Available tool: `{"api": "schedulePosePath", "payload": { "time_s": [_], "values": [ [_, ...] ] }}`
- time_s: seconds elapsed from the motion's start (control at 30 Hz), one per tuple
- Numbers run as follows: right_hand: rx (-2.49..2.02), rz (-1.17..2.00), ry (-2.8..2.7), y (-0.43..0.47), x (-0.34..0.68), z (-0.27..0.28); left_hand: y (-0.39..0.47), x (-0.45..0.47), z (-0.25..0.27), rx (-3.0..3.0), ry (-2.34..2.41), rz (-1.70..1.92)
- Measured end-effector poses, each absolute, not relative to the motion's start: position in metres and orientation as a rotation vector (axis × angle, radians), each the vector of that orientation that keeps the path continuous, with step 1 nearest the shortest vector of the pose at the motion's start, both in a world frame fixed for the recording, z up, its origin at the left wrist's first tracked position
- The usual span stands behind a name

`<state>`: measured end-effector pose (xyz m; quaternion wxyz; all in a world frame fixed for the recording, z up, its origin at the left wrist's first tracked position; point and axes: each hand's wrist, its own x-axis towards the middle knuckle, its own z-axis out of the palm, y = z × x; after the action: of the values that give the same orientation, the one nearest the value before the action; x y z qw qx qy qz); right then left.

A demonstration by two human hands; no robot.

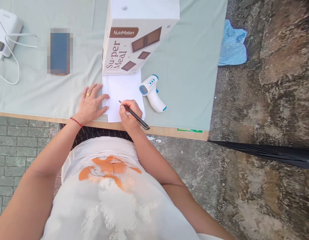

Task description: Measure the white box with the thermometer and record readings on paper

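Observation:
My right hand is closed round a black pen, its tip pointing up and left over a white sheet of paper. Fingers spread, my left hand lies flat at the left edge of the paper, partly on the cloth. Rows of small print run down that left side; the rest of the sheet looks blank. A white NutriMotion box stands at the far end of the paper and hides part of it. Just right of the sheet lies a white and blue infrared thermometer.
A pale green cloth covers the table. At the left are a blurred phone and a white power bank with a white cable. Light blue fabric shows beyond the table's right edge, beside a rough stone surface.

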<state>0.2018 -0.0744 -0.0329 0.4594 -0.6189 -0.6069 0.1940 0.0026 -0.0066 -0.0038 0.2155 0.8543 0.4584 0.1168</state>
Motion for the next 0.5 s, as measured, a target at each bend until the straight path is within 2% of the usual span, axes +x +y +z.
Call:
{"api": "schedulePosePath", "payload": {
  "time_s": [0.1, 0.3, 0.43, 0.5],
  "values": [
    [-1.606, 0.371, -1.676, -0.055, 0.223, -0.034, 0.004, -0.004, -0.003, 2.313, 1.261, 0.372],
    [-1.752, 0.271, -1.945, -0.027, 0.242, -0.031, 0.064, -0.014, -0.011, 1.969, 1.453, 0.700],
    [-2.028, 0.149, -1.736, -0.036, 0.266, -0.026, 0.107, -0.011, -0.026, 2.021, 1.359, 0.679],
    [-2.188, 0.223, -1.633, -0.041, 0.284, -0.029, 0.121, -0.007, -0.031, 2.122, 1.310, 0.694]
  ]
}}
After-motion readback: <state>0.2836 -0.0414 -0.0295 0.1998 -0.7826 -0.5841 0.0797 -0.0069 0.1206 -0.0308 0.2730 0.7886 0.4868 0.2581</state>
